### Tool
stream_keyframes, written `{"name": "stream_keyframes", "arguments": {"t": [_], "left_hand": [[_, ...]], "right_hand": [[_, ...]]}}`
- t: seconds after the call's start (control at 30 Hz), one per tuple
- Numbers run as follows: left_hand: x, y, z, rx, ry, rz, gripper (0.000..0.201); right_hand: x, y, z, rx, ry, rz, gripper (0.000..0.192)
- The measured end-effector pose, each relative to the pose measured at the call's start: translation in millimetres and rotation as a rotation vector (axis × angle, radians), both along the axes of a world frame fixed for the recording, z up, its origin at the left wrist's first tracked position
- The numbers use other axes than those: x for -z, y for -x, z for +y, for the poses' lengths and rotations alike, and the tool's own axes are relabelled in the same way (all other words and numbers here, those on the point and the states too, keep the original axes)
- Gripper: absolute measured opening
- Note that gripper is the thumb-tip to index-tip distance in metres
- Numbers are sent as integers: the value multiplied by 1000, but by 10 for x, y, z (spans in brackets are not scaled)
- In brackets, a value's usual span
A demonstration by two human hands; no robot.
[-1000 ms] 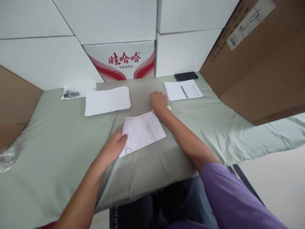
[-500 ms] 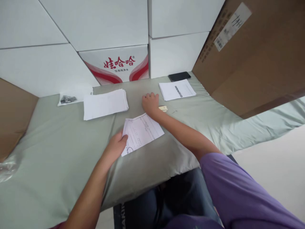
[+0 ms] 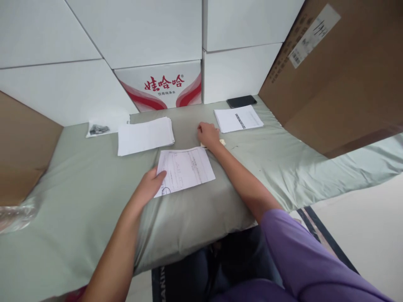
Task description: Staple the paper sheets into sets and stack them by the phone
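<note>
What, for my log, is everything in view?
Printed paper: count unclear, white, in left hand
Paper stacks: two, white, left and right
Small object: one, cream, by right hand
Phone: one, black, behind right stack
Bag: one, clear, beside left stack
Plastic: one, clear, left edge
Boxes: five white, one red-patterned, rear; two brown, sides
Cloth: one, pale green, under papers
Floor: one, pale, below
Hands: two, centre
Sleeve: one, purple, right

The left hand (image 3: 150, 184) has edged slightly farther off with the printed sheet (image 3: 187, 167), now lying flatter; the right hand's (image 3: 208, 133) fingers have curled differently.
</note>
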State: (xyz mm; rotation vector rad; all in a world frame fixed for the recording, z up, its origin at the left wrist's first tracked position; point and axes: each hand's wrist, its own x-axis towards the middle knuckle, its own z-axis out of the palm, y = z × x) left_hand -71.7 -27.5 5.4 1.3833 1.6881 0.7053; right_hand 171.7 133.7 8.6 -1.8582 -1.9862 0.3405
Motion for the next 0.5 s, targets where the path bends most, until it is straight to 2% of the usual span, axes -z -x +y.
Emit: {"name": "stream_keyframes", "arguments": {"t": [0.1, 0.2, 0.27, 0.4, 0.5], "left_hand": [[79, 206, 77, 11, -47, -40, 59], [125, 430, 156, -68, -97, -80, 60], [127, 530, 194, -152, -140, -88, 54], [129, 518, 228, -311, -301, -162, 42], [167, 391, 236, -383, -412, -273, 44]], "right_hand": [[-53, -56, 49, -53, -3, 201, 26], [-175, -146, 92, -161, 67, 522, 28], [-287, -194, 76, -276, 181, 693, 29], [-474, -176, -66, -591, 478, 771, 18], [-508, -94, -171, -710, 640, 843, 14]]}}
